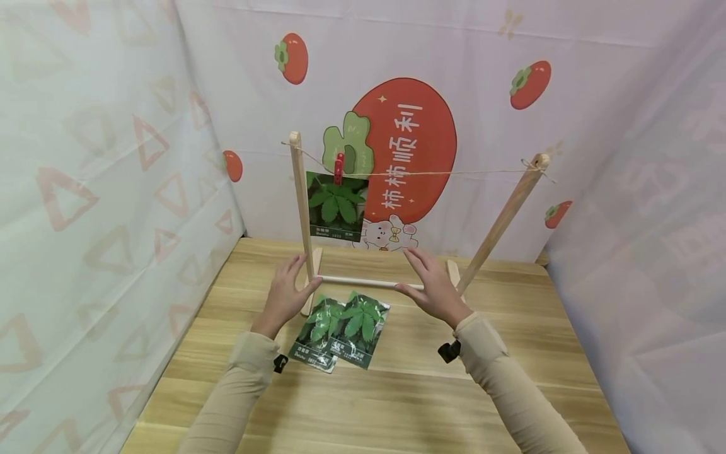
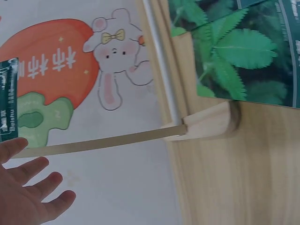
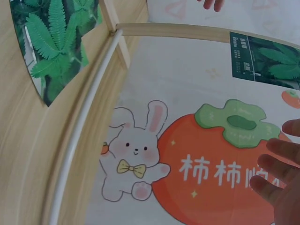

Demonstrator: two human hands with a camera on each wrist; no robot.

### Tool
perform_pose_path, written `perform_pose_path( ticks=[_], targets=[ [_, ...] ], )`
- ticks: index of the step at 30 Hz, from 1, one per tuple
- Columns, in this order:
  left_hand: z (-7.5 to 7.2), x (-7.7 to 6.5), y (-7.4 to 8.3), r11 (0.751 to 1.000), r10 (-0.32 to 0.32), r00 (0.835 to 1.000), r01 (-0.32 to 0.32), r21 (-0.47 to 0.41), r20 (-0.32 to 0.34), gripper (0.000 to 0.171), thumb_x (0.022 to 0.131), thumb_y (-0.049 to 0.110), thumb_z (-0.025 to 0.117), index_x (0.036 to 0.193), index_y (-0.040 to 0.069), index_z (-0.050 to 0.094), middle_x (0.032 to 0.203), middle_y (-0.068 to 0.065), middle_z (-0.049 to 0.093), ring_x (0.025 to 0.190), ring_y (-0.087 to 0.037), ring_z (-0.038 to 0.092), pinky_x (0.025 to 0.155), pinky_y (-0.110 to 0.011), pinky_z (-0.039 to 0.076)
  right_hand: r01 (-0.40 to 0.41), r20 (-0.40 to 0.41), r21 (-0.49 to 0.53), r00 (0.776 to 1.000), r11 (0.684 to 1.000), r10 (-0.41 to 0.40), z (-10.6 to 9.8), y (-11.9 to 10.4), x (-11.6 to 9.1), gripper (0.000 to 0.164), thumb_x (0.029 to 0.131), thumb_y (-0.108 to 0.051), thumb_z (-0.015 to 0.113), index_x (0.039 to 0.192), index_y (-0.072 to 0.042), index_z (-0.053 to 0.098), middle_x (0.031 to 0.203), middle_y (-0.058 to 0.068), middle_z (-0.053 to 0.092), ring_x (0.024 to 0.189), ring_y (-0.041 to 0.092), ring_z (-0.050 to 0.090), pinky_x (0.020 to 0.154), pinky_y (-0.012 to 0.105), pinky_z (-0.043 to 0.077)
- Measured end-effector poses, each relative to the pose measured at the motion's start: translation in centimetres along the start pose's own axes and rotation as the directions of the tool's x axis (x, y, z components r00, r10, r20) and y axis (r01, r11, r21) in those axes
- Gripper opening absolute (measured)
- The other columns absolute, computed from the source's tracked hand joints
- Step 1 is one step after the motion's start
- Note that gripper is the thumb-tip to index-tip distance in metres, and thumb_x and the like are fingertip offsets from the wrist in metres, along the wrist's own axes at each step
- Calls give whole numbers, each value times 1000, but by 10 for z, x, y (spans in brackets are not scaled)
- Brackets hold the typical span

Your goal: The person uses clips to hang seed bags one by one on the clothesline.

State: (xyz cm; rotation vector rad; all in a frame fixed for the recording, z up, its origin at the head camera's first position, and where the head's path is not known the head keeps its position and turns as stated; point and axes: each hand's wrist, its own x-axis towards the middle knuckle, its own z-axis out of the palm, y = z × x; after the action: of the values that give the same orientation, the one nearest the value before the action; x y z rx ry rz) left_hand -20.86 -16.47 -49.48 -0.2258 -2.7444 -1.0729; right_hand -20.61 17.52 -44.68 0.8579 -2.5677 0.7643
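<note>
My left hand (image 1: 286, 293) is by the left post (image 1: 302, 208) of a wooden stand, fingers spread and holding nothing. Over near the foot of the right post (image 1: 501, 224), my right hand (image 1: 437, 290) is likewise spread, with nothing in its grasp. A twine line (image 1: 442, 173) runs between the post tops. From it hangs a dark green seed packet (image 1: 336, 208) with a leaf picture, held by a red clothespin (image 1: 338, 169). Two similar packets, a left one (image 1: 312, 337) and a right one (image 1: 360, 328), overlap on the table between my forearms.
A white rod (image 1: 363, 281) joins the posts low down. The stand is on a wood-grain table (image 1: 363, 410). Behind it hangs a white cloth with a large red persimmon print (image 1: 422, 139). More cloth walls, a left one (image 1: 113, 189) and a right one (image 1: 641, 221), flank the table.
</note>
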Motion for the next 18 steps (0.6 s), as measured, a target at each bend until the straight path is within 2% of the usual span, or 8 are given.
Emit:
perform_pose_path(
  ticks=[2, 5, 11, 18],
  targets=[
    [3, -3, -4, 1000, -11, 1000, 11, 6, 9, 73, 92, 49, 61, 149, 7, 39, 153, -22, 36, 140, -46, 32, 109, -69, 28, -16, 4, 8, 1000, 1000, 16, 3, 3, -5, 78, 90, -49, 65, 148, -4, 39, 148, 19, 43, 136, 39, 41, 110, 58, 35],
    [7, -7, -9, 999, -33, 999, 33, 4, 19, 74, 92, 51, 59, 149, 8, 38, 153, -23, 36, 140, -47, 31, 108, -70, 27, -47, 14, 13, 999, 999, 46, 8, 7, -12, 78, 89, -44, 69, 148, -3, 39, 148, 20, 43, 136, 39, 41, 110, 58, 35],
    [17, -15, -20, 997, -80, 996, 80, 6, 36, 77, 91, 54, 59, 148, 6, 39, 153, -21, 37, 141, -45, 32, 108, -69, 28, -131, 60, 4, 990, 991, 131, 20, 15, -31, 75, 89, -40, 69, 148, -4, 39, 147, 21, 44, 135, 41, 41, 108, 59, 37],
    [30, -23, -33, 992, -122, 992, 122, 20, 39, 72, 91, 49, 62, 146, 6, 42, 150, -23, 40, 137, -47, 36, 107, -68, 32, -169, 96, -40, 980, 985, 172, 30, 28, -54, 75, 87, -39, 71, 145, -1, 42, 144, 22, 46, 134, 41, 44, 106, 59, 39]
  ],
)
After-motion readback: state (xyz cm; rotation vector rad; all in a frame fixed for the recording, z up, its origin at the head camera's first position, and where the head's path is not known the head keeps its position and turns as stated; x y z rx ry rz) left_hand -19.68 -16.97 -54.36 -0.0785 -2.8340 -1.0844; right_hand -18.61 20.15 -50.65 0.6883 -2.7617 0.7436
